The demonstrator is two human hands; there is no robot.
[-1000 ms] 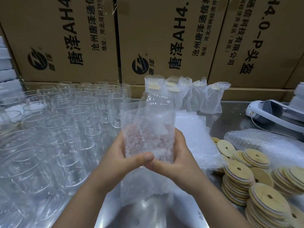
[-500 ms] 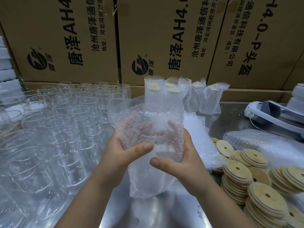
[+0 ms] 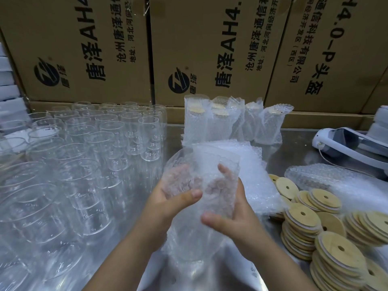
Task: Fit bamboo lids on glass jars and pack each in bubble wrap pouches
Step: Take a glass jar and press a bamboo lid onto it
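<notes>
Steel table (image 3: 294,143); pouch (image 3: 210,160) upright, mouth up, between left hand (image 3: 168,202) and right hand (image 3: 235,223)

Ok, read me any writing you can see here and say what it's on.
"唐泽AH4" beside a round logo: left cardboard box, middle cardboard box.
"沧州唐泽通信": same two boxes, cut off above.
"地址:河北河间经": same two, small print.
"通信科技有限公司", "(西区)", "4.0-P头盔": right cardboard box.
Lids: no writing visible.

printed brown cardboard boxes (image 3: 210,49) stood as a wall along the far edge of a shiny metal table (image 3: 294,148), a white device (image 3: 346,141) lying at far right.
</notes>
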